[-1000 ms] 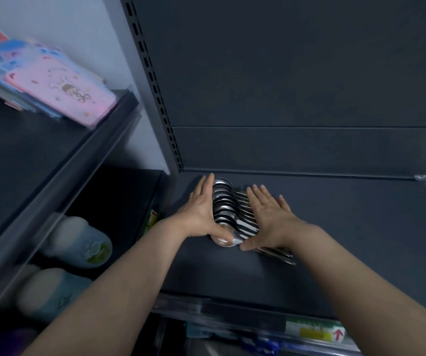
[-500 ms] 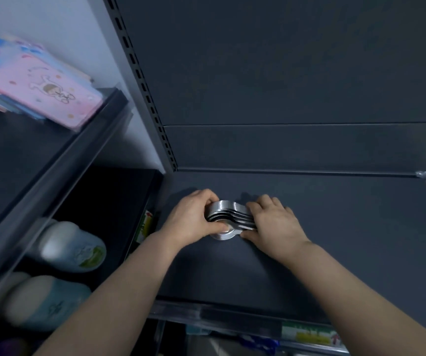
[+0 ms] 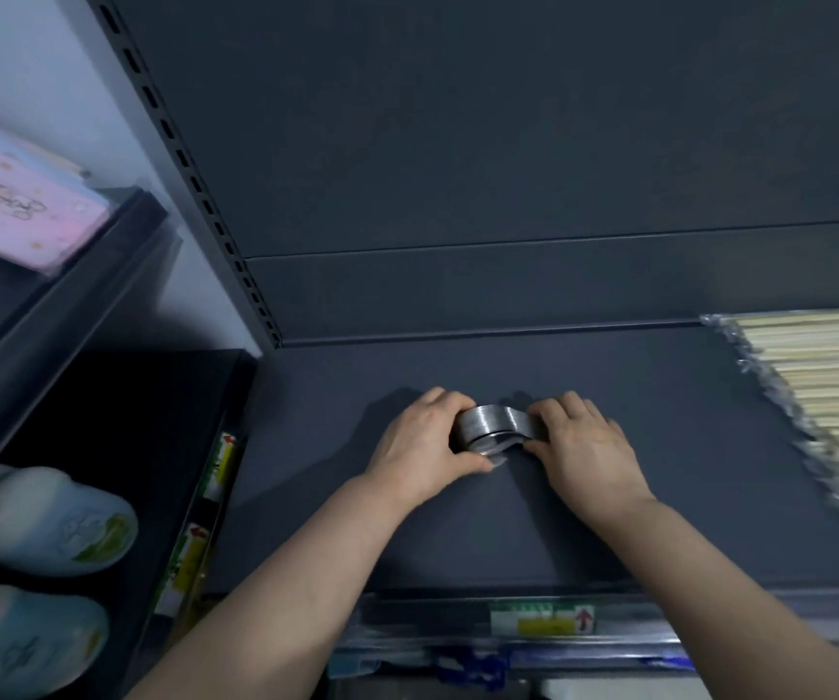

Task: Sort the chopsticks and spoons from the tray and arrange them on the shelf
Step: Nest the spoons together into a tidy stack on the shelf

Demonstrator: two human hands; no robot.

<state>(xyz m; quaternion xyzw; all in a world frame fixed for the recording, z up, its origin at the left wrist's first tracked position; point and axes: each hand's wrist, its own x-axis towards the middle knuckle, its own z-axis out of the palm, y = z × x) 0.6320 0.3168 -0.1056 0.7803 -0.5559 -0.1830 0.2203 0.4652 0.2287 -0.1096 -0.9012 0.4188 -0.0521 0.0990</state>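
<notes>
Together, left hand (image 3: 420, 447) and right hand (image 3: 584, 447) clasp nested, shiny metal spoons (image 3: 493, 429) on the matte dark shelf (image 3: 457, 538); wrapped pale chopsticks (image 3: 821, 391) lie rightward.

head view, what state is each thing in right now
spoons: nested in one stack on the shelf, gripped at both ends
left hand: curled round the spoons' bowl end
right hand: curled over the spoons' handle end
chopsticks: wrapped in clear plastic, lying in rows at the shelf's right
</notes>
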